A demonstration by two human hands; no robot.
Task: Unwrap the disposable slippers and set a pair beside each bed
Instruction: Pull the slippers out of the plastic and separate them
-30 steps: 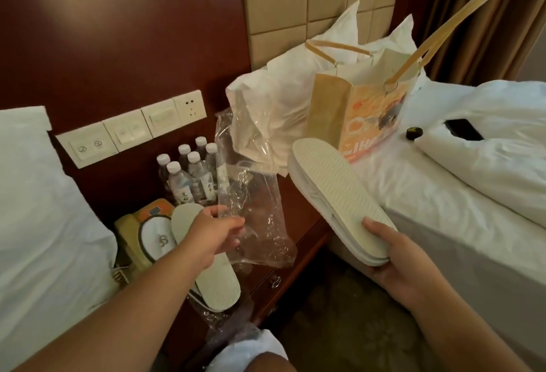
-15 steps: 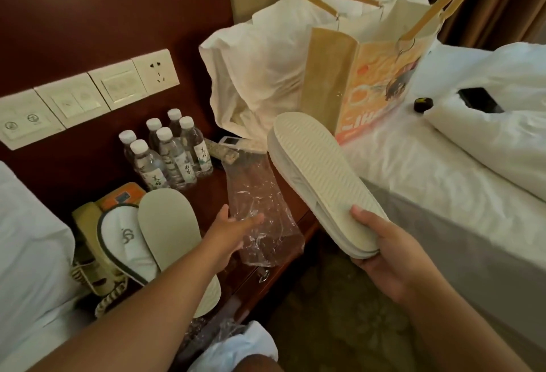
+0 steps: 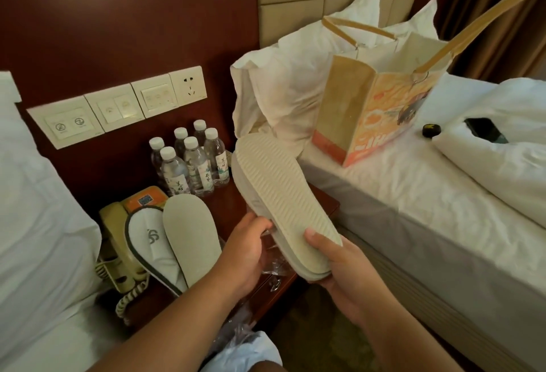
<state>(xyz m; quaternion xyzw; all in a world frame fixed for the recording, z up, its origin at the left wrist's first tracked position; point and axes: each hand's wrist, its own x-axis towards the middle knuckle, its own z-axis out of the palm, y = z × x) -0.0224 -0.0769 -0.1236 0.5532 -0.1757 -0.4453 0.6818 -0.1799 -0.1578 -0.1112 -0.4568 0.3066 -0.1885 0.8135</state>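
Observation:
A stacked pair of white disposable slippers (image 3: 280, 197) is held above the nightstand, ribbed soles facing up. My right hand (image 3: 334, 259) grips the heel end from below, thumb on the sole. My left hand (image 3: 248, 249) touches the pair's left edge, fingers curled at it. The clear plastic wrapper (image 3: 274, 265) lies crumpled on the nightstand under my hands. A second unwrapped pair (image 3: 177, 238) rests on the nightstand over the telephone, one slipper logo up, one sole up.
Dark wooden nightstand (image 3: 233, 203) between two beds carries several water bottles (image 3: 192, 164) and a beige telephone (image 3: 118, 224). The right bed (image 3: 413, 200) holds a paper gift bag (image 3: 369, 117), pillows, a phone and a small black cap. More plastic wrap (image 3: 236, 339) lies low near my knee.
My left hand let go of the clear wrapper, which dropped onto the nightstand, and moved right to the held slippers. The view tilted and shifted slightly.

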